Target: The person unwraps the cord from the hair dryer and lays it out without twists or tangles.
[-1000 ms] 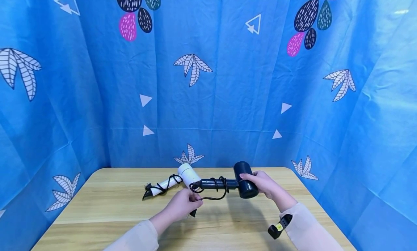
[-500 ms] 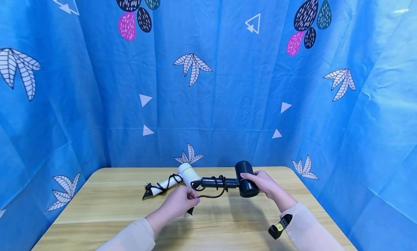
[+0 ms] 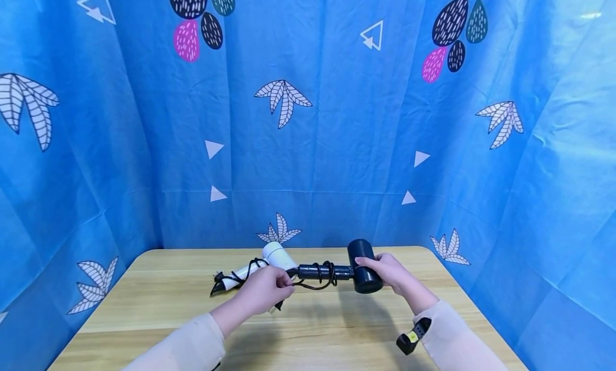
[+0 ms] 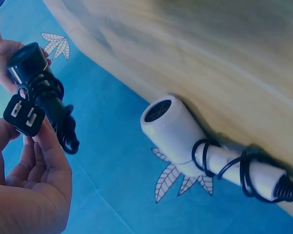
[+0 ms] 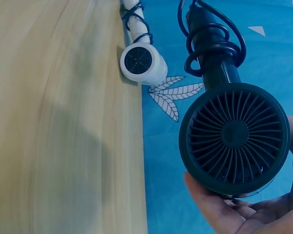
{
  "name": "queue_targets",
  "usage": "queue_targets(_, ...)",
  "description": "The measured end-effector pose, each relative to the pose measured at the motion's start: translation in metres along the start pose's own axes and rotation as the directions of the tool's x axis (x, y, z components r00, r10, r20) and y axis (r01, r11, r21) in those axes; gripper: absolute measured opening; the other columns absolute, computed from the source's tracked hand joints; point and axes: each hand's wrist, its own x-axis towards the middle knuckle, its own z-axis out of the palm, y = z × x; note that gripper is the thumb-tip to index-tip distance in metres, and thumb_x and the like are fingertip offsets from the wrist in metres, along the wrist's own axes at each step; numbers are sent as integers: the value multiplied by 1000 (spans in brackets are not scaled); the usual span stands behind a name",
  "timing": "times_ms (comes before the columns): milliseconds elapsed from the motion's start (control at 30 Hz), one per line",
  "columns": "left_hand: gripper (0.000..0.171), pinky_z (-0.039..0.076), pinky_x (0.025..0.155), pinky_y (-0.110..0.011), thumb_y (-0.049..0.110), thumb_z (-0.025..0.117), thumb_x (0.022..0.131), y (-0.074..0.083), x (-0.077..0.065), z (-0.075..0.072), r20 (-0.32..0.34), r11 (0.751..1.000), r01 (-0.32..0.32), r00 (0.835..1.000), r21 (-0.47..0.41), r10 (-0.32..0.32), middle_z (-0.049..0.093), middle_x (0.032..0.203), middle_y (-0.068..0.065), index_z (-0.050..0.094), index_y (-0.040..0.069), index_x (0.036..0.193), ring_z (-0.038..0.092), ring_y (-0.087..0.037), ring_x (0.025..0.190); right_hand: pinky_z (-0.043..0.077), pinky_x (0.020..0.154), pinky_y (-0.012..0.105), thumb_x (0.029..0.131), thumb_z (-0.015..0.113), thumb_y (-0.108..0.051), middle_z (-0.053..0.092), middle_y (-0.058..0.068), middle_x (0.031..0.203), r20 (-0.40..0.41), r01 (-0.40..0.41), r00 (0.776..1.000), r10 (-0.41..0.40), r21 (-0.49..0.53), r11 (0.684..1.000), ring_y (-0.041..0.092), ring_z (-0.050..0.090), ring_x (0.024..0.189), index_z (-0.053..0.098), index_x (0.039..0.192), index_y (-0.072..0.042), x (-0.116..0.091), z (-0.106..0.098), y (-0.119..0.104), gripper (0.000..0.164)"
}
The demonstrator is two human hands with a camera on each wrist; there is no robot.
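Note:
A black hair dryer (image 3: 364, 280) is held above the table, its handle (image 3: 324, 272) pointing left with the black cord coiled round it. My right hand (image 3: 392, 272) grips the barrel; in the right wrist view the finned round end (image 5: 234, 138) faces the camera. Between thumb and fingers, my left hand (image 3: 264, 290) pinches the cord's end at the plug (image 4: 24, 115), whose two flat prongs show in the left wrist view. Behind the left hand lies a white hair dryer (image 3: 279, 257), its own black cord wound about its handle.
The light wooden table (image 3: 159, 296) spreads under both hands. A blue patterned curtain (image 3: 313, 162) hangs behind it and along both sides. A black strap with a yellow mark (image 3: 413, 336) is at the right wrist.
My left hand has shifted left and slightly up with the plug, so the cord's free length hangs less below the handle. My right hand and the black hair dryer have hardly moved.

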Motion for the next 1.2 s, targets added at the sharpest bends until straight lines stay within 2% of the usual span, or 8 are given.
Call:
queue_targets(233, 13, 49, 57, -27, 21, 71, 93, 3, 4, -11, 22, 1000, -2, 1000, 10, 2, 61, 70, 9, 68, 17, 81, 56, -9, 61, 60, 77, 43, 92, 69, -45, 67, 21, 105, 0, 5, 1000, -5, -24, 1000, 27, 71, 86, 51, 124, 13, 0, 2, 0, 69)
queue_targets(433, 13, 50, 53, -26, 18, 72, 92, 10, 7, -18, 14, 1000, -24, 1000, 11, 24, 61, 70, 8, 67, 15, 81, 56, -9, 61, 60, 77, 43, 92, 69, -43, 68, 20, 102, 7, 7, 1000, -7, -24, 1000, 27, 71, 85, 52, 122, 12, 1, 4, 2, 65)
queue_targets(700, 11, 49, 58, -26, 21, 73, 92, 15, 12, -26, 7, 996, -48, 999, 79, 48, 60, 73, 9, 67, 17, 84, 55, -9, 65, 60, 75, 44, 91, 70, -41, 68, 20, 100, 23, 12, 1000, -12, 0, 1000, 28, 71, 83, 53, 120, 13, 4, 6, 5, 63)
queue_targets(900, 9, 50, 60, -25, 18, 72, 93, 16, 16, -31, -17, 992, -101, 995, 77, 103, 61, 74, 10, 69, 16, 85, 56, -7, 67, 60, 73, 42, 91, 71, -37, 69, 20, 95, 35, 23, 999, -23, 23, 999, 29, 72, 80, 53, 117, 13, 6, 7, 6, 60)
queue_targets(1067, 8, 50, 64, -24, 17, 72, 92, 18, 21, -34, -45, 982, -149, 987, 117, 155, 61, 75, 12, 70, 16, 84, 56, -6, 69, 60, 73, 41, 91, 70, -38, 69, 19, 95, 52, 28, 998, -29, 8, 1000, 28, 72, 80, 52, 118, 14, 3, 8, 5, 61)
queue_targets(1200, 8, 50, 64, -24, 16, 71, 93, 18, 25, -36, -48, 978, -164, 984, 131, 171, 62, 75, 12, 70, 16, 84, 56, -5, 68, 60, 73, 41, 91, 70, -38, 69, 20, 95, 69, 34, 997, -34, -1, 999, 28, 72, 80, 51, 119, 15, 2, 9, 4, 63)
